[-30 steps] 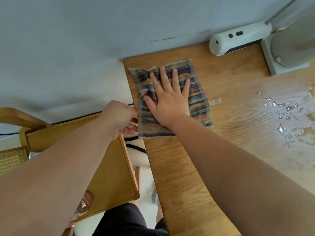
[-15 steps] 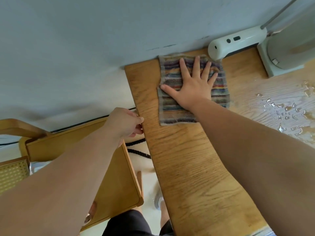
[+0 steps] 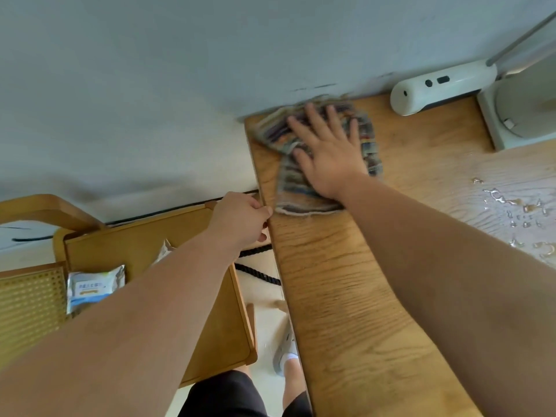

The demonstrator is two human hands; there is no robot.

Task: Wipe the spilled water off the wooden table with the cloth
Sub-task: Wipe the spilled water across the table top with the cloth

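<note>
A striped, multicoloured cloth (image 3: 368, 139) lies bunched in the far left corner of the wooden table (image 3: 346, 296), against the wall. My right hand (image 3: 326, 149) presses flat on it with fingers spread. My left hand (image 3: 240, 221) grips the table's left edge, thumb on top and fingers curled under. Spilled water (image 3: 523, 218) sits in drops and small puddles on the table at the right, well away from the cloth.
A white handheld device (image 3: 442, 85) lies along the wall at the back right, beside a pale grey stand base (image 3: 523, 115). Left of the table stands a lower wooden side table (image 3: 168, 251) holding a wipes packet (image 3: 93, 290). A black cable (image 3: 255, 272) runs between them.
My right hand has slid the cloth left and back into the table's far corner, bunching it. My left hand still holds the table edge.
</note>
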